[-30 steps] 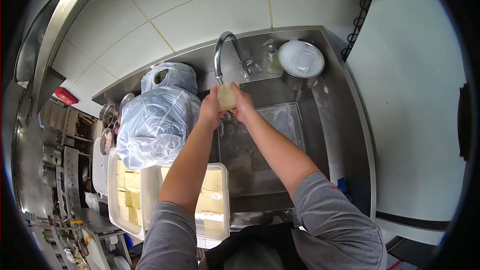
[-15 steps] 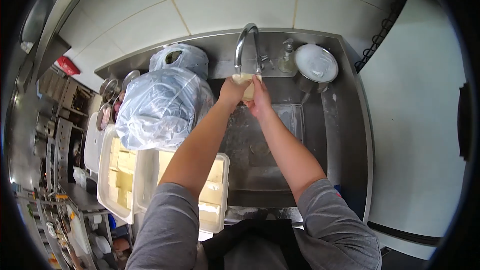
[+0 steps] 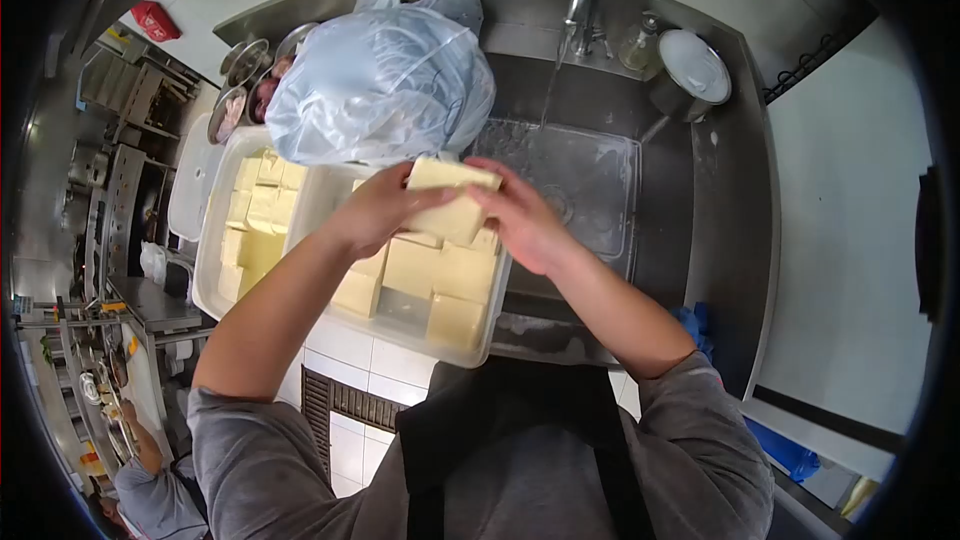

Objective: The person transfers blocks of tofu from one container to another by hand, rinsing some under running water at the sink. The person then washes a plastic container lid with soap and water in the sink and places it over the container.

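The pale block (image 3: 450, 202) is positioned above the near tub (image 3: 478, 352), toward its 12 o'clock side. My left hand (image 3: 375, 210) and right hand (image 3: 522, 215) pinch the block from opposite sides, thumbs on its near face. Further blocks occupy this tub and the far tub (image 3: 207, 275), adjoining at 9 o'clock. A plastic bag (image 3: 385, 90) sits at 11 o'clock from the held block. At 1 o'clock, the faucet (image 3: 583, 8) discharges water into the sink (image 3: 655, 190).
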A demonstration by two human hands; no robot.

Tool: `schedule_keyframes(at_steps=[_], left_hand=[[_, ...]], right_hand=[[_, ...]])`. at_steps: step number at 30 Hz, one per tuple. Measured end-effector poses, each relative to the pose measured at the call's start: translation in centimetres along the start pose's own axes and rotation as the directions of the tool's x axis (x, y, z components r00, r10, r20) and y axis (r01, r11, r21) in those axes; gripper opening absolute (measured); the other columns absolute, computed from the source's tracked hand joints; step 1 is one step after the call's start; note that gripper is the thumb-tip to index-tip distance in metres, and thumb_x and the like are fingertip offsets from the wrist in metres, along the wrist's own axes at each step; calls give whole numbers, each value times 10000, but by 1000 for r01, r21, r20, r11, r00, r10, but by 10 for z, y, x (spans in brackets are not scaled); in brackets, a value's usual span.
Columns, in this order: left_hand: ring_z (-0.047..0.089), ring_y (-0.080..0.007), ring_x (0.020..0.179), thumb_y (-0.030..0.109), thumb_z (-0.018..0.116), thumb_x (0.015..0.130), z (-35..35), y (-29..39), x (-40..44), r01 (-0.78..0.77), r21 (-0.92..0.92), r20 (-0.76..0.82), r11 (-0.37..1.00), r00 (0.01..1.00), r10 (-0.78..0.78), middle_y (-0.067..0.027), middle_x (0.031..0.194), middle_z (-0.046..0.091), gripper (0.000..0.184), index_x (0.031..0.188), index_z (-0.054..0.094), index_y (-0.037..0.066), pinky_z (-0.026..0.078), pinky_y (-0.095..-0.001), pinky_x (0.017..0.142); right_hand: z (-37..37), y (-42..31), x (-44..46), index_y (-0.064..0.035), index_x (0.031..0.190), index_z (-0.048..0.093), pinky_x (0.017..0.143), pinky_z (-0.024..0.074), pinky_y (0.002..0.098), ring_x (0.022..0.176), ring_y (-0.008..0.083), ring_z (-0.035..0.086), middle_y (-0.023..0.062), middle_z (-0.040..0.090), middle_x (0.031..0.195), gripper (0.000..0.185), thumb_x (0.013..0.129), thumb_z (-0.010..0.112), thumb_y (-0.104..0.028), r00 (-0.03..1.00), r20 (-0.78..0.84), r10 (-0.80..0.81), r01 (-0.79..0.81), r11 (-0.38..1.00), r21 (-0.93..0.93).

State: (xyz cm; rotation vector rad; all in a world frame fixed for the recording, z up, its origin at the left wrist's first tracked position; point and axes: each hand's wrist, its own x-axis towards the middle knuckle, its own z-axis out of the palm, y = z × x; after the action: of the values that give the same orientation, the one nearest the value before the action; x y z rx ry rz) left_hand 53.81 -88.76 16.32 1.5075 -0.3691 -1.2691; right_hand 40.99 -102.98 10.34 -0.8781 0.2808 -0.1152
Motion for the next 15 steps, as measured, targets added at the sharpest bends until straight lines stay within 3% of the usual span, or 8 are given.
schedule_keyframes(at_steps=[1, 2, 3, 5, 9, 12, 15], left_hand=[[610, -165, 913, 223, 700, 806, -9, -9, -17, 2, -7, 0, 1000, 1000, -2, -110, 1056, 597, 510, 1188, 473, -29, 511, -285, 754], [612, -166, 922, 229, 699, 808, -18, -17, -32, 107, -6, -16, 994, 994, -107, -96, 1068, 596, 509, 1195, 475, -14, 516, -292, 752], [615, -167, 930, 235, 698, 810, -25, -24, -46, 209, -7, -32, 978, 977, -210, -82, 1080, 595, 508, 1203, 477, 0, 521, -298, 751], [612, -156, 927, 256, 693, 817, -37, -42, -65, 237, -4, -37, 971, 971, -237, -68, 1081, 596, 510, 1208, 479, 9, 518, -290, 743], [613, -165, 946, 305, 658, 844, -55, -71, -89, 310, -15, -80, 951, 947, -311, -77, 1099, 593, 504, 1217, 478, 20, 525, -303, 780], [593, -185, 1004, 331, 633, 860, -63, -85, -106, 342, -189, -29, 921, 935, -353, -84, 1137, 576, 529, 1249, 453, 20, 512, -331, 824], [593, -187, 1005, 330, 626, 865, -71, -92, -120, 369, -146, 11, 918, 928, -371, -91, 1137, 575, 531, 1251, 449, 10, 510, -335, 830]], right_hand=[[6, 16, -3, -82, 1291, 410, 845, 441, 303, 1029, 141, 525, 60, 528, 1135, 472, 892, 598, -250, 994, 46, 103, -100, 993, -63], [13, 27, -3, -71, 1301, 400, 842, 441, 300, 1025, 142, 524, 61, 526, 1137, 497, 886, 606, -253, 975, 87, 207, -194, 972, -131], [20, 35, -3, -71, 1301, 400, 842, 441, 300, 1025, 142, 524, 61, 526, 1137, 497, 886, 606, -253, 973, 90, 211, -197, 971, -138], [35, 48, -1, -34, 1307, 400, 897, 429, 315, 1101, 153, 497, 73, 510, 1178, 461, 909, 564, -200, 907, 139, 397, -380, 916, -130], [63, 71, 3, -12, 1269, 450, 850, 445, 302, 1015, 136, 545, 54, 561, 1128, 490, 876, 622, -249, 840, 261, 475, -425, 876, -228], [70, 84, -2, -19, 1248, 479, 850, 464, 319, 1045, 147, 553, 60, 571, 1144, 462, 870, 625, -240, 809, 222, 544, -511, 838, -193], [74, 97, -3, -18, 1256, 470, 862, 474, 342, 1061, 167, 555, 72, 557, 1174, 476, 865, 625, -239, 757, 211, 618, -591, 786, -182]])
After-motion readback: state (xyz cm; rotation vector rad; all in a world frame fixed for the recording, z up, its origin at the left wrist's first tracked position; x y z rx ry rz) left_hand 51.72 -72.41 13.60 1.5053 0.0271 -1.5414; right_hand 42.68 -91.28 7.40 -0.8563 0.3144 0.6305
